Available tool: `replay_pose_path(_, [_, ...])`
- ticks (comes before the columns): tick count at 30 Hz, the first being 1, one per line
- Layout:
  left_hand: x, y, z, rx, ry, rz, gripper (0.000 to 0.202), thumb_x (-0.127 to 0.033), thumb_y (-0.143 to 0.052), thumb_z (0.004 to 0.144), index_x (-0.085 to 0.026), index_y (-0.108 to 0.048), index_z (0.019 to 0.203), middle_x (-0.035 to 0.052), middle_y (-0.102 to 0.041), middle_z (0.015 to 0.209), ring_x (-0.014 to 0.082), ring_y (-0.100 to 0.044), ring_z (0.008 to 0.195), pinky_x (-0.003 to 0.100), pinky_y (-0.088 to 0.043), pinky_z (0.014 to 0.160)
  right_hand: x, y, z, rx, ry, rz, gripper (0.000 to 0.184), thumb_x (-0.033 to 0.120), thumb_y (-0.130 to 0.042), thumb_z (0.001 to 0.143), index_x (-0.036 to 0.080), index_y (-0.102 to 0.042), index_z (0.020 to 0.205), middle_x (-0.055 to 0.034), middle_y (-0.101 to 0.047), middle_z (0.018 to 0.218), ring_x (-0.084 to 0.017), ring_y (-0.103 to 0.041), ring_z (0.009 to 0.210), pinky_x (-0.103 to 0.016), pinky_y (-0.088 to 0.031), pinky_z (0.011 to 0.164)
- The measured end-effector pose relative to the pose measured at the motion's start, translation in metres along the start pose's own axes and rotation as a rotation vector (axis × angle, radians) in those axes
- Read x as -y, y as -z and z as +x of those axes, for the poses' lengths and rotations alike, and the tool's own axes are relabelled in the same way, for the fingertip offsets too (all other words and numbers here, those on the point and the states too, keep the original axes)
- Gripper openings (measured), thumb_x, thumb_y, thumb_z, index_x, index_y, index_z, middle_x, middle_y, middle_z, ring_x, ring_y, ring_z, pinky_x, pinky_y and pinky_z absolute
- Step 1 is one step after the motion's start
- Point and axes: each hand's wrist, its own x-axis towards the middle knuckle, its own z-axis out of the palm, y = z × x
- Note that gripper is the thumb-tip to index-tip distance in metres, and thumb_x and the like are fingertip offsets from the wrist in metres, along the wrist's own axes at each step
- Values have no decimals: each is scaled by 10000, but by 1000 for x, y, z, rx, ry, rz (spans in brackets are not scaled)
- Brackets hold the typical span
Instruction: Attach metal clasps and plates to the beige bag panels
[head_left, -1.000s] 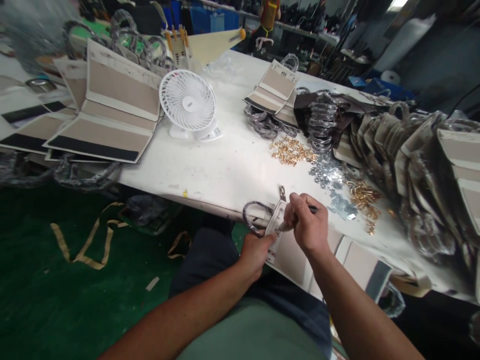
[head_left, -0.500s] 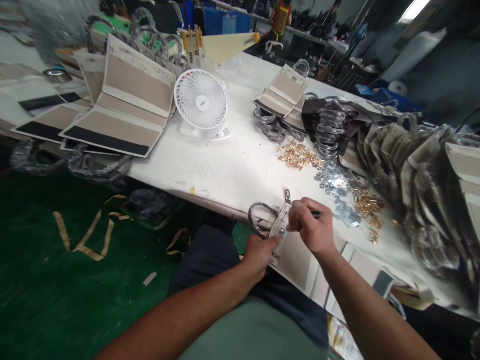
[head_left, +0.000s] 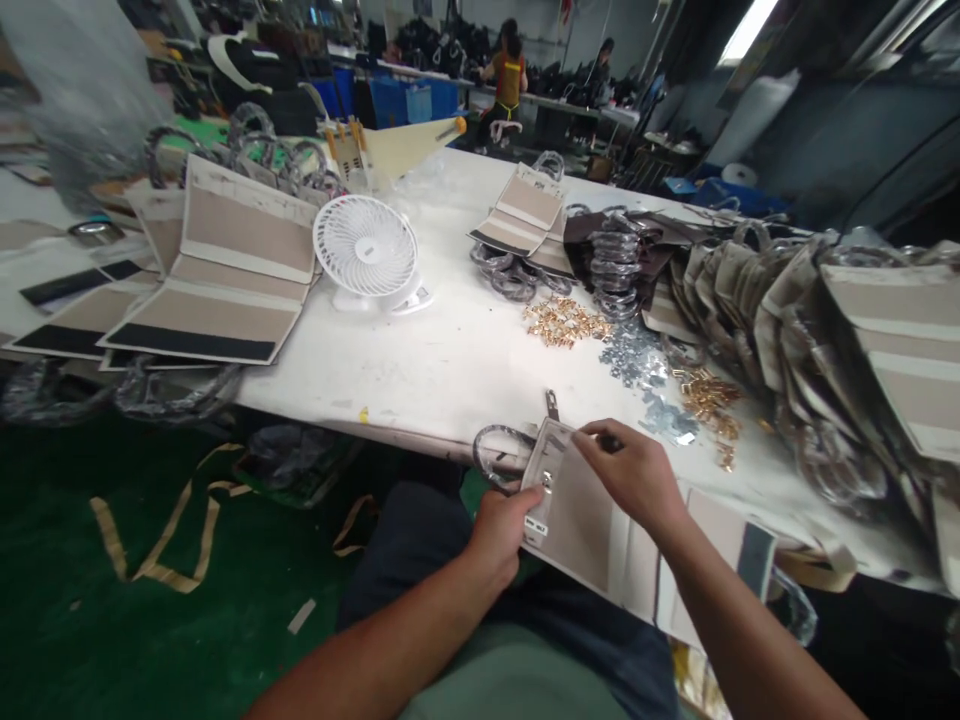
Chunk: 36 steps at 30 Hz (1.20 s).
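Head view. The left hand [head_left: 501,532] is closed on the near edge of a beige-and-cream bag panel [head_left: 577,520], fingers curled around it, beside a small metal fitting [head_left: 547,483]. The panel lies across the person's lap, its far edge extending over the counter [head_left: 442,385] edge. A metal tab [head_left: 553,405] projects from its far end, and a plastic-wrapped handle [head_left: 496,450] sits just beside it on the left. The right hand [head_left: 634,475] is above the panel, fingers pressed together, pinching a slim dark tool [head_left: 609,442]; the tool's tip cannot be seen.

Farther along the counter lie loose gold fittings [head_left: 562,322], loose silver fittings [head_left: 634,355] and a second gold pile [head_left: 709,405]. A white desk fan [head_left: 365,247] stands among flat panels [head_left: 240,260]. Stacked wrapped handles [head_left: 615,270] and a row of upright panels [head_left: 885,340] occupy the right side. A co-worker [head_left: 510,85] stands in the background.
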Motion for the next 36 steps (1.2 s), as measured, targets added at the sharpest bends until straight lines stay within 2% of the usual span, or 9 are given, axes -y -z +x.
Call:
replay_pose_path(3, [-3, -1, -5, 19, 27, 4, 395, -328, -920, 587, -87, -803, 877, 113, -777, 752, 260, -745, 696, 314, -566, 673, -10, -10, 6, 110, 66, -248, 216, 419, -716, 914, 319, -804, 1084, -9, -781, 1073, -228, -723, 919, -332, -491, 789])
replay_pose_path(7, [-16, 15, -18, 150, 12, 124, 461, -388, -891, 643, -100, -778, 984, 141, -790, 902, 296, -756, 836, 337, -579, 727, -10, -27, 7, 108, 72, -377, 193, 400, -648, 975, 340, -799, 1079, 5, -770, 1101, -227, -729, 931, -315, -466, 730])
replay_pose_path(9, [-28, 31, -26, 52, -202, 286, 514, -423, -862, 709, -132, -739, 1114, 150, -773, 1077, 311, -739, 988, 367, -591, 812, -8, -29, 6, 104, 95, -409, 202, 393, -629, 990, 335, -796, 1087, -1, -766, 1111, -222, -725, 899, -310, -445, 693])
replay_pose_path(13, [-58, 44, -32, -259, -974, 858, 604, -349, -741, 877, -210, -567, 1438, 163, -616, 1431, 314, -609, 1281, 477, -523, 1063, -8, -25, 8, 108, 96, -392, 193, 371, -637, 983, 334, -798, 1082, -9, -764, 1108, -209, -714, 886, -298, -433, 685])
replay_pose_path(16, [-76, 25, -17, 141, -1271, 1351, 526, -225, -642, 947, -233, -574, 1468, 144, -597, 1488, 316, -533, 1396, 520, -412, 1196, -10, -22, 13, 118, 80, -345, 161, 352, -676, 949, 330, -801, 1049, -4, -775, 1085, -214, -715, 928, -291, -449, 723])
replay_pose_path(18, [-83, 8, 2, 426, -1240, 1560, 486, -203, -635, 949, -231, -617, 1434, 131, -640, 1449, 315, -570, 1364, 511, -448, 1164, -13, -22, 15, 122, 76, -319, 162, 357, -685, 940, 313, -800, 1045, -12, -783, 1076, -222, -719, 951, -291, -461, 749])
replay_pose_path(20, [-87, -4, 21, 516, -1181, 1662, 442, -206, -644, 948, -219, -653, 1390, 125, -670, 1411, 312, -621, 1299, 497, -500, 1089, -17, -21, 16, 122, 72, -293, 171, 354, -689, 931, 293, -797, 1049, -24, -787, 1071, -228, -724, 970, -292, -474, 778])
replay_pose_path(29, [-96, -3, 52, 567, -1236, 1678, 252, -198, -613, 1002, -215, -737, 1221, 90, -738, 1305, 265, -687, 1132, 416, -497, 942, -26, -13, 16, 139, -24, -257, 135, 307, -663, 899, 241, -778, 925, -41, -796, 954, -228, -723, 880, -299, -476, 781])
replay_pose_path(36, [-110, -22, 79, 650, -1227, 1699, 164, -259, -670, 999, -225, -782, 1115, 65, -766, 953, 225, -705, 912, 334, -502, 837, -10, -28, -5, 34, -99, -318, 192, 366, -621, 964, 300, -797, 1001, -37, -797, 1024, -251, -735, 932, -310, -468, 740])
